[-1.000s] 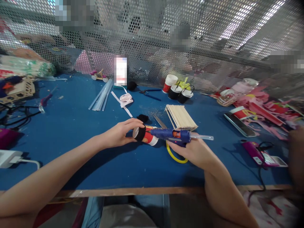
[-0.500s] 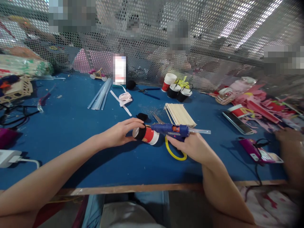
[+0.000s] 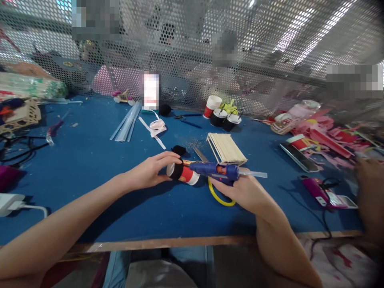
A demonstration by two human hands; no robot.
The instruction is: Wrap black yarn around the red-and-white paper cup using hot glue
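Head view: near the centre of the frame, the left hand (image 3: 151, 170) has its fingers closed round the black-banded end of a red and white paper cup (image 3: 188, 176), thumb below and the others over the top. The cup lies tipped on its side, perhaps pinched at that end to stop it rolling and leave the red side free. The right hand (image 3: 247, 192) is wrapped round a blue glue gun (image 3: 204, 169), its nozzle pointing left over the cup; whether it touches I can't tell from here, nor whether the trigger is squeezed. A clear glue stick (image 3: 255, 174) pokes out of the back.

Scissors with a yellow handle (image 3: 226, 204) lie partly beneath the gun. Just above sit a small black ball (image 3: 179, 150) and a pale wooden-stick piece (image 3: 228, 148), likely placed there to be within reach. Further up the blue desk (image 3: 150, 220) are spare glue sticks (image 3: 127, 122), a ribbon (image 3: 157, 127) and two black cups (image 3: 218, 118). At the right edge is another person's hand (image 3: 367, 172).

Compared with half a second ago, the gun sits slightly lower, covering more of the red; the left grip looks unchanged, and the other person's hand is nearer the edge.
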